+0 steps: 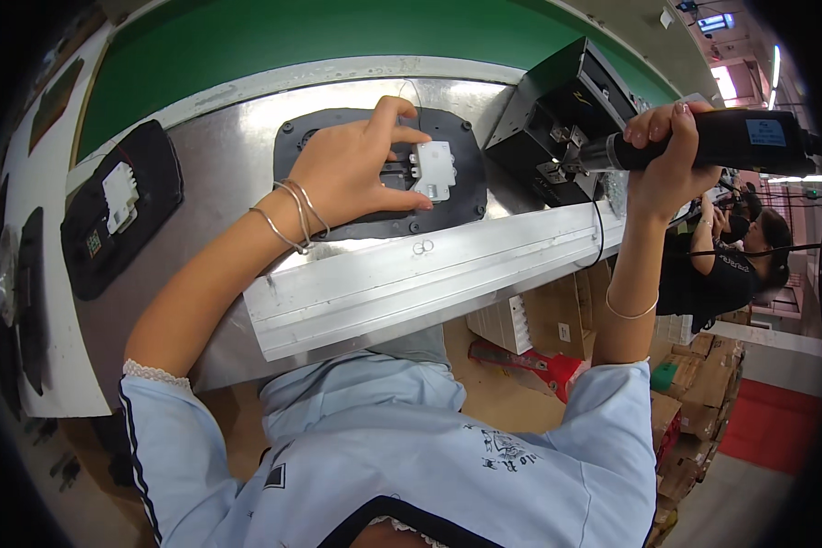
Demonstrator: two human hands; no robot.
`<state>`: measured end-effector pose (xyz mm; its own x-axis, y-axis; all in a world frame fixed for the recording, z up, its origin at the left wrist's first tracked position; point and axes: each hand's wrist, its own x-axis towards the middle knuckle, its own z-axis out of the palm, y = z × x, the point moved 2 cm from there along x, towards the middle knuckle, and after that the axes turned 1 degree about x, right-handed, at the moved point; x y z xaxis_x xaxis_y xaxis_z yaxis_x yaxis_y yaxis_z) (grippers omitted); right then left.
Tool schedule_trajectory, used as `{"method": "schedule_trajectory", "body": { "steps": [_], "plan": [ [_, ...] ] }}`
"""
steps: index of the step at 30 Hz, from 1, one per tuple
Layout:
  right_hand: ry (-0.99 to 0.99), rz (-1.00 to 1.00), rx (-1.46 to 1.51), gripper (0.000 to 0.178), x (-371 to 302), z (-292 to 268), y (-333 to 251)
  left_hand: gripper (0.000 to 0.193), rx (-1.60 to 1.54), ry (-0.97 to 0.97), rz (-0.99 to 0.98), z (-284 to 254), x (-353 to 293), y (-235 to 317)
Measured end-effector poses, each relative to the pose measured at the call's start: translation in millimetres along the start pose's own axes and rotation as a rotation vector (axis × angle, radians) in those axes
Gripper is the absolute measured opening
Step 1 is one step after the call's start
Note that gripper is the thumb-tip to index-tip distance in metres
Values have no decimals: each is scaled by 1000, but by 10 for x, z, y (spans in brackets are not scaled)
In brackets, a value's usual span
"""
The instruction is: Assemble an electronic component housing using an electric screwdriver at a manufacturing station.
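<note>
My left hand (361,169) pinches a white plastic module (437,172) between thumb and fingers. The module sits on a black oval panel (292,137), which lies on the metal worktop. A thin wire rises from behind my fingers at the panel's far edge. To the right, my right hand (671,160) is wrapped round a black electric screwdriver (721,140), held sideways. The screwdriver's clear tip (599,155) points left at the front of a black box-shaped screw feeder (557,123); whether it touches a screw there is too small to tell.
A second black panel with a white module (121,196) lies at the left. A silver metal rail (411,274) runs along the worktop's near edge. Below are cardboard boxes (557,320) and a red object (530,361). Another person (731,265) works at the far right.
</note>
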<state>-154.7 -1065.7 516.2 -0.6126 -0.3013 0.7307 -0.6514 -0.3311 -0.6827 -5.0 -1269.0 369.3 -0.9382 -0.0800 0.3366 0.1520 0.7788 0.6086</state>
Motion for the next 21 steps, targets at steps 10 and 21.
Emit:
{"method": "schedule_trajectory", "body": {
  "steps": [10, 21],
  "plan": [
    [-191, 97, 155, 29, -255, 650, -157, 77, -23, 58, 61, -14, -32, 36],
    [-213, 123, 110, 22, -258, 886, -76, 76, -76, 18, 49, 26, -18, -12]
  ]
}}
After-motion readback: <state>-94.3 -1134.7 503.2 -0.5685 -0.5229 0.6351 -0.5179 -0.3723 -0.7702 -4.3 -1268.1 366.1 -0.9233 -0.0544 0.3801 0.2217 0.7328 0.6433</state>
